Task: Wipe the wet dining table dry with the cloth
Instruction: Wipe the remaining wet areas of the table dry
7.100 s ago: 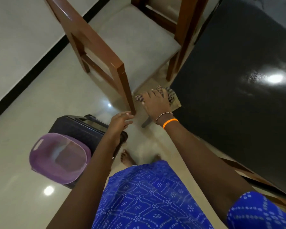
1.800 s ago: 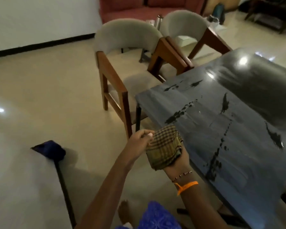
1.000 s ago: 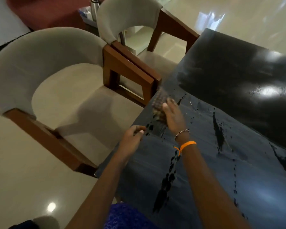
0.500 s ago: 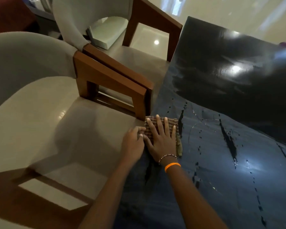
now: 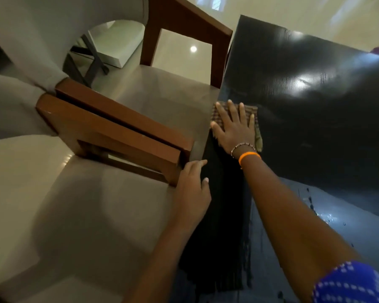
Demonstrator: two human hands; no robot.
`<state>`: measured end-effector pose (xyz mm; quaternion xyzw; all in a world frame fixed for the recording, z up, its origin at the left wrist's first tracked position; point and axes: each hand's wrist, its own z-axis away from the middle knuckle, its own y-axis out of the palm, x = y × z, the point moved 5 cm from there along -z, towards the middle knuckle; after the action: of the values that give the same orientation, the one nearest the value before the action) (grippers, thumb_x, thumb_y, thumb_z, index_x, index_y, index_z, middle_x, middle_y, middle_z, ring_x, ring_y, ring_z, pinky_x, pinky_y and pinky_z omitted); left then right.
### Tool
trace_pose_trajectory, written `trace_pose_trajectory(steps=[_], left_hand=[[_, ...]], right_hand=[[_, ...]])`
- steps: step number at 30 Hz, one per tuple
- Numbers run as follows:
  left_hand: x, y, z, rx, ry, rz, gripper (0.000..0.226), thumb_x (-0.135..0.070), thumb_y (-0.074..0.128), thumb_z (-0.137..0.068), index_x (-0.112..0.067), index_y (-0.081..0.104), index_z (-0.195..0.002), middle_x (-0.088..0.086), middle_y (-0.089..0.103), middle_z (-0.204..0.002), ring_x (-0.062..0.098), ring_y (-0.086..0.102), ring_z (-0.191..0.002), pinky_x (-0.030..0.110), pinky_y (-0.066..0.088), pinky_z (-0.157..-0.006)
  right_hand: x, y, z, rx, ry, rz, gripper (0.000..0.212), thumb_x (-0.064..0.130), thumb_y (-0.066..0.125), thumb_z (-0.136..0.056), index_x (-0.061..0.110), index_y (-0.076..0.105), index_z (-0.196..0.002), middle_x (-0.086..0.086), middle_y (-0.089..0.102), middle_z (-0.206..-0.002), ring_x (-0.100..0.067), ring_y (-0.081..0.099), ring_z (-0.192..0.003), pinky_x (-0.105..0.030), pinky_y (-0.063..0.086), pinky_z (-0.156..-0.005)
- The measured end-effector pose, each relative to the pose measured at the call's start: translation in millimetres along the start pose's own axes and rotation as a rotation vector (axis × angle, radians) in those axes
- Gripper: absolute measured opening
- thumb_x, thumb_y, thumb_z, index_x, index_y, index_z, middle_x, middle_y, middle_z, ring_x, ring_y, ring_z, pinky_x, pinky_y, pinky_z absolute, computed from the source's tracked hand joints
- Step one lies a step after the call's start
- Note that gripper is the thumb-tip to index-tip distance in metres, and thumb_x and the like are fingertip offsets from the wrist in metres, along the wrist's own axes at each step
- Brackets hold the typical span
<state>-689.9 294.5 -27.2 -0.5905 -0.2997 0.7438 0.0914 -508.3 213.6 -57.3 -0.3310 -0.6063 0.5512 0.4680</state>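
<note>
The glossy black dining table (image 5: pixel 315 132) fills the right half of the head view. A folded checked cloth (image 5: pixel 251 112) lies flat near the table's left edge. My right hand (image 5: pixel 234 130) presses it down with straight, spread fingers; most of the cloth is hidden under the palm. My left hand (image 5: pixel 193 189) rests on the table's left edge, closer to me, fingers loosely bent and holding nothing. Behind the cloth a dull streaked band runs back toward me. Water drops (image 5: pixel 311 202) dot the table at the lower right.
Two grey padded chairs with brown wooden arms (image 5: pixel 127 130) stand tight against the table's left side. A white low stand with dark crossed legs (image 5: pixel 109 49) sits on the pale tiled floor beyond them. My blue patterned sleeve (image 5: pixel 350 283) shows at the lower right.
My right hand has slid the cloth farther away along the table's left edge, leaving a wiped band. My left hand let go of the cloth's side and now rests on the edge.
</note>
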Motion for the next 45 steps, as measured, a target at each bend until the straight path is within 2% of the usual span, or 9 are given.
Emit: trace_pose_trajectory(steps=[6,12,19,23,28,31,38,41,45], left_hand=[[-3.9,24.7,-21.3,0.003,0.091,-0.092,0.043,-0.013,0.049,-0.091,-0.017,0.043,-0.134,-0.003,0.044,-0.136,0.007,0.033,-0.128,0.013,0.024,-0.102],[-0.9,20.9,-14.3,-0.002,0.034,-0.086,0.047,-0.013,0.046,-0.093,-0.02,0.038,-0.138,-0.005,0.038,-0.143,0.006,0.028,-0.134,0.014,0.021,-0.104],[3.4,-5.8,22.7,-0.053,-0.005,-0.069,0.049,-0.006,0.041,-0.093,-0.023,0.036,-0.138,-0.006,0.038,-0.142,0.0,0.032,-0.127,0.013,0.027,-0.097],[2.4,-5.7,48.9,-0.104,-0.028,-0.094,0.053,0.0,0.043,-0.089,-0.019,0.037,-0.138,0.0,0.04,-0.142,0.009,0.034,-0.131,0.02,0.026,-0.104],[-17.1,28.2,75.8,0.037,0.028,-0.145,0.054,-0.006,0.05,-0.088,-0.017,0.035,-0.139,0.001,0.039,-0.143,0.012,0.033,-0.133,0.028,0.03,-0.11],[-32.3,51.5,87.0,0.127,0.095,-0.215,0.057,-0.014,0.052,-0.089,-0.017,0.03,-0.142,0.001,0.033,-0.148,0.014,0.025,-0.139,0.038,0.026,-0.115],[-37.3,65.0,105.3,0.208,0.175,-0.25,0.056,-0.019,0.051,-0.09,-0.02,0.028,-0.142,-0.003,0.029,-0.151,0.01,0.012,-0.143,0.029,0.004,-0.116],[-26.9,50.6,115.6,0.173,0.153,-0.217,0.057,-0.015,0.05,-0.091,-0.021,0.027,-0.142,-0.002,0.028,-0.151,0.01,0.012,-0.143,0.028,0.005,-0.115],[-11.5,28.4,131.8,0.126,0.101,-0.127,0.057,-0.009,0.046,-0.091,-0.021,0.025,-0.143,0.0,0.029,-0.151,0.012,0.016,-0.142,0.031,0.012,-0.117]], right_hand=[[-27.0,-6.5,-104.4,-0.027,0.041,-0.002,0.055,0.052,0.029,-0.095,0.041,0.013,-0.147,0.003,0.009,-0.16,-0.028,-0.002,-0.147,-0.055,-0.003,-0.115],[-29.3,-9.4,-115.4,0.069,0.022,-0.006,0.057,0.052,0.026,-0.097,0.038,0.006,-0.148,0.002,0.001,-0.16,-0.027,-0.007,-0.147,-0.055,-0.004,-0.117],[5.5,1.5,19.9,0.02,-0.063,-0.041,0.058,0.052,0.03,-0.095,0.038,0.009,-0.148,0.002,0.004,-0.16,-0.028,-0.003,-0.147,-0.056,-0.004,-0.115],[30.9,15.3,109.9,0.02,-0.152,-0.035,0.061,0.055,0.032,-0.092,0.039,0.014,-0.147,0.002,0.01,-0.16,-0.027,0.004,-0.147,-0.055,-0.002,-0.115],[-2.3,9.5,145.8,0.027,-0.199,0.014,0.059,0.056,0.029,-0.091,0.04,0.018,-0.146,0.004,0.015,-0.159,-0.026,0.007,-0.147,-0.054,0.005,-0.116],[-64.4,-3.8,162.1,0.016,-0.065,0.037,0.06,0.055,0.033,-0.091,0.042,0.014,-0.146,0.007,0.011,-0.159,-0.023,0.004,-0.148,-0.054,0.003,-0.116],[-236.6,-45.3,226.0,-0.021,0.433,0.033,0.058,0.049,0.039,-0.094,0.046,0.013,-0.145,0.011,0.008,-0.159,-0.02,0.001,-0.148,-0.064,0.002,-0.113],[-255.0,-49.1,236.5,-0.021,0.574,-0.01,0.056,0.048,0.037,-0.095,0.045,0.013,-0.146,0.009,0.006,-0.16,-0.022,-0.001,-0.147,-0.065,0.004,-0.112],[-214.5,-39.6,230.9,-0.022,0.624,-0.057,0.057,0.047,0.034,-0.095,0.043,0.009,-0.147,0.006,0.002,-0.16,-0.024,-0.005,-0.147,-0.066,0.001,-0.112]])
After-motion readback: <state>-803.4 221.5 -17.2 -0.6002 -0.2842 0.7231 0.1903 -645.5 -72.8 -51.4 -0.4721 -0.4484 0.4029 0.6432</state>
